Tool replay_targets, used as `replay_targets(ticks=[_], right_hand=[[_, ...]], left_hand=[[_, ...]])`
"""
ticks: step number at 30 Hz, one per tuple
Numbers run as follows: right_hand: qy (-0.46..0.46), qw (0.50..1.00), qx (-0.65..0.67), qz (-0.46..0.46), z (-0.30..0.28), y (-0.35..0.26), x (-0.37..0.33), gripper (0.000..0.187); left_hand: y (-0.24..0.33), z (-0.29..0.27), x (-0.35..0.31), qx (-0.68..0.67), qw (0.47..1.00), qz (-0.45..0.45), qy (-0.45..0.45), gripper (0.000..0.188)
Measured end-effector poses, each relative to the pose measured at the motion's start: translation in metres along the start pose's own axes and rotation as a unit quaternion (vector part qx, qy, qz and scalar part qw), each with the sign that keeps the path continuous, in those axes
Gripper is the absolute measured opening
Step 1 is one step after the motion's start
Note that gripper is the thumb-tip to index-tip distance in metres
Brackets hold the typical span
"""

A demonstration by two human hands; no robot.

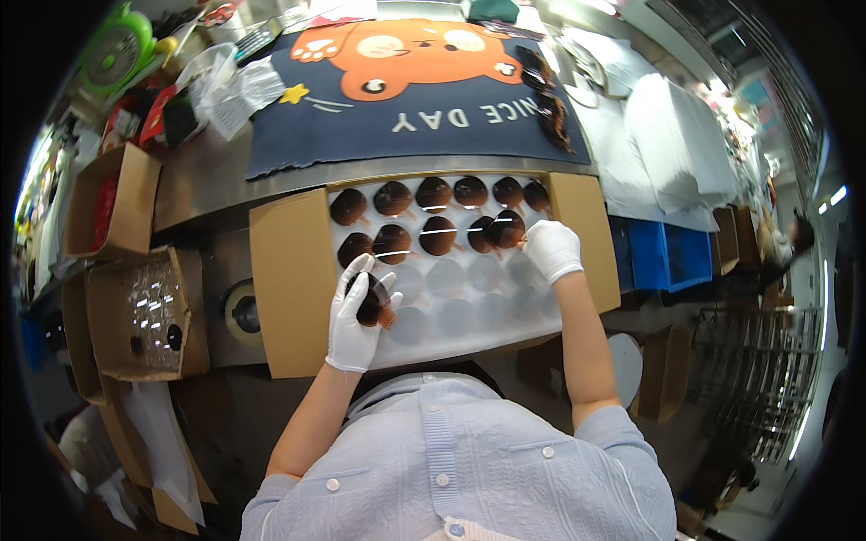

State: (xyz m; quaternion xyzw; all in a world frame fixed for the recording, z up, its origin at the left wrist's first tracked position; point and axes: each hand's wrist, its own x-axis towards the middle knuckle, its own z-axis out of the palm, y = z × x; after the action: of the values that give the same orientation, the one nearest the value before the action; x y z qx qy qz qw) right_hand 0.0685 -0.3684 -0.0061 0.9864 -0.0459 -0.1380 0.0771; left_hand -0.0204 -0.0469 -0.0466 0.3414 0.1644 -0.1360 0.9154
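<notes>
In front of me an open cardboard box holds a white tray with rows of round recesses. Round brown-tinted lenses with small tabs fill the two far rows. The recesses nearer me look pale and frosted. My left hand, white-gloved, is closed round what looks like a small stack of dark lenses over the tray's left side. At the right end of the second row, my right hand, also gloved, pinches the tab of a brown lens, which overlaps the lens beside it.
Beyond the box lies a dark blue mat with an orange cartoon bear; dark glasses-like pieces rest on its right edge. Cardboard boxes stand at left, below a green fan. White sheets and a blue bin are at right.
</notes>
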Motion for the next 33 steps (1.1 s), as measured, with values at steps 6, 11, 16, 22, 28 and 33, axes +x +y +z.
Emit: replay_targets(ticks=[6,11,16,22,28,33], right_hand=[[0.046,0.996,0.014,0.071,0.026,0.063,-0.008,0.020],[0.020,0.913,0.330,-0.240,0.011,-0.031,-0.060,0.023],[-0.138,0.800,0.550,-0.196,0.011,-0.095,-0.077,0.026],[-0.193,0.821,0.489,-0.222,-0.006,-0.108,-0.073,0.020],[-0.091,0.864,0.438,-0.232,-0.002,-0.127,-0.067,0.022],[0.019,0.931,0.212,-0.296,-0.007,-0.151,-0.064,0.027]], left_hand=[[-0.011,0.027,0.008,0.030,0.997,0.010,-0.077,0.047],[-0.032,0.058,0.007,0.180,0.974,0.134,0.007,0.045],[-0.039,0.049,0.007,0.181,0.967,0.177,-0.004,0.023],[-0.037,0.026,0.003,0.061,0.992,0.115,0.007,0.019],[0.002,-0.007,0.004,-0.139,0.975,0.154,0.083,0.030],[0.046,-0.009,0.000,-0.051,0.969,0.210,0.123,0.029]])
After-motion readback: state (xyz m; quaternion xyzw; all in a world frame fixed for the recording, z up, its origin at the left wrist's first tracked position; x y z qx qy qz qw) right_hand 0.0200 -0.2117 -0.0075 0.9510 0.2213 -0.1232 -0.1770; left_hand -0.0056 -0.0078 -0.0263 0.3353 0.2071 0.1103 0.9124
